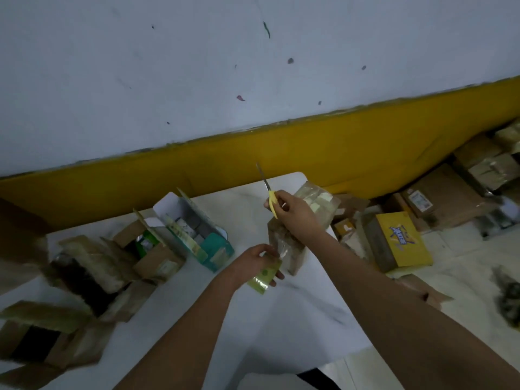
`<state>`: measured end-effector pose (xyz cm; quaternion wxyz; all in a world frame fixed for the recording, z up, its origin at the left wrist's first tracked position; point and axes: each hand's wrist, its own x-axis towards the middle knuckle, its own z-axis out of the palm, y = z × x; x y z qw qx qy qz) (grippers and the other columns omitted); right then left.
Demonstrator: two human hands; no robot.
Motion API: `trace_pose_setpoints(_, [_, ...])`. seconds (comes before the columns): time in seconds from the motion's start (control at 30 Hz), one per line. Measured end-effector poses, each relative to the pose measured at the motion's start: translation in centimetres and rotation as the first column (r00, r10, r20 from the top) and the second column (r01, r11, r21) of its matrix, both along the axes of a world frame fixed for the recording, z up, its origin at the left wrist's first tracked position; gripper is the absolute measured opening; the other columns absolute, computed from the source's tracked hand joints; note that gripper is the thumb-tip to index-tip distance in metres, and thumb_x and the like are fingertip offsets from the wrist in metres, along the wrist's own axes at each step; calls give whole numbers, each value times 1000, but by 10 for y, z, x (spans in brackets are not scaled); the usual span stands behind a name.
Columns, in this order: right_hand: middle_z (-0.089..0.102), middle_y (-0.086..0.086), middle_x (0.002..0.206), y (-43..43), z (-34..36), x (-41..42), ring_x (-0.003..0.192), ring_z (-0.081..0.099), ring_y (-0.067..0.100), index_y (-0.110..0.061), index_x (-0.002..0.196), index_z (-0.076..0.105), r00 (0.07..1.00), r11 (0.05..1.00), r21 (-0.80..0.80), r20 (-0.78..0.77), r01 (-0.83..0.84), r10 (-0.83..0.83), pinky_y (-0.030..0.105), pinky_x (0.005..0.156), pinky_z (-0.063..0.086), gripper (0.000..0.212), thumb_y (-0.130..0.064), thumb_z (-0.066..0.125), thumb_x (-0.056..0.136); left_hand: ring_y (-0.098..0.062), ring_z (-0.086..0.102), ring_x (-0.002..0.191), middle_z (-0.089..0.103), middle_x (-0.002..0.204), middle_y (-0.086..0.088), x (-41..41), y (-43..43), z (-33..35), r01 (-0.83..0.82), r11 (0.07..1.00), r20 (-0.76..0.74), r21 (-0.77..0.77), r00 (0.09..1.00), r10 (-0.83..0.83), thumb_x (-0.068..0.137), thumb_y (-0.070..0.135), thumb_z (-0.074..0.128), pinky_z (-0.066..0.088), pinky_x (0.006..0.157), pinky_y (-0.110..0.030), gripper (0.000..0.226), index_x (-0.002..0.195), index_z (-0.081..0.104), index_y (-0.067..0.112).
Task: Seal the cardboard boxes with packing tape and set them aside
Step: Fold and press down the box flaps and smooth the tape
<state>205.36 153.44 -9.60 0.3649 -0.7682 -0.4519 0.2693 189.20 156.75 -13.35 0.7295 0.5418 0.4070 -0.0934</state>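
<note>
A small brown cardboard box (289,249) wrapped in clear tape stands on the white table (295,313) near its right edge. My left hand (254,263) grips a yellowish roll of packing tape (264,275) just left of the box, and a clear strip runs from the roll up to the box. My right hand (292,211) holds yellow-handled scissors (268,192) above the box, blades pointing up and away. A taped package (315,202) sits behind my right hand.
Several open cardboard boxes (152,249) and a teal-and-white carton (202,235) crowd the table's left side. On the floor to the right lie a yellow box (402,240) and a pile of brown parcels (450,198). A yellow-banded wall runs behind.
</note>
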Motion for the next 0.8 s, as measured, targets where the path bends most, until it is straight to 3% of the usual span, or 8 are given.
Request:
trace_pose_setpoints(0.13, [56, -8, 89, -36, 46, -10, 81, 55, 10, -33, 95, 55, 987, 985, -86, 40, -151, 155, 37, 72, 47, 34, -65, 53, 85, -31, 68, 66, 73, 92, -22, -11, -1, -1, 56, 998, -29, -1, 998, -56, 94, 18, 62, 58, 71, -39, 21, 111, 58, 7])
trace_pose_setpoints(0.3, [61, -8, 81, -134, 61, -32, 75, 56, 8, -36, 82, 57, 949, 833, -470, -36, -293, 313, 28, 71, 46, 49, -83, 45, 76, -30, 70, 66, 73, 89, -22, -15, -1, -2, 7, 1000, 2, 29, 1000, -7, 91, 15, 65, 60, 67, -37, 23, 111, 60, 4])
trace_pose_setpoints(0.37, [60, -8, 79, -151, 46, -40, 73, 55, 7, -31, 81, 58, 951, 781, -553, -78, -291, 299, 25, 67, 43, 55, -85, 45, 75, -34, 71, 74, 74, 91, -19, -14, -1, -2, 36, 998, 4, 49, 999, -36, 90, 20, 66, 59, 76, -40, 26, 112, 60, 8])
trace_pose_setpoints(0.53, [61, -7, 76, -146, 10, -38, 75, 57, 9, -26, 76, 60, 986, 755, -639, -29, -145, 165, 26, 68, 43, 64, -87, 42, 74, -30, 66, 69, 74, 91, -19, -13, -3, 3, 11, 999, 8, 40, 1000, -12, 93, 20, 61, 55, 72, -37, 26, 117, 57, 11])
trace_pose_setpoints(0.6, [61, -5, 81, -141, 3, -36, 74, 56, 11, -23, 84, 63, 991, 740, -661, -42, -123, 128, 25, 65, 45, 65, -84, 42, 77, -29, 67, 72, 75, 90, -15, -13, -3, 3, 15, 999, -11, 47, 1000, -14, 94, 21, 60, 56, 71, -35, 25, 118, 56, 16])
trace_pose_setpoints(0.7, [55, 1, 100, -132, 1, -35, 79, 54, 17, -20, 117, 60, 987, 715, -688, -158, -127, 24, 26, 62, 47, 70, -78, 42, 83, -25, 70, 80, 77, 86, -6, -15, -3, 5, 43, 996, -44, 80, 998, -40, 94, 23, 61, 55, 61, -24, 28, 120, 54, 22])
trace_pose_setpoints(0.8, [54, 2, 104, -123, -4, -34, 67, 46, 12, -17, 125, 57, 979, 711, -689, -202, -139, -5, 23, 57, 44, 73, -76, 42, 84, -26, 72, 89, 77, 86, -5, -16, -5, 5, 65, 994, -66, 93, 996, -59, 93, 23, 60, 56, 66, -25, 30, 122, 53, 23])
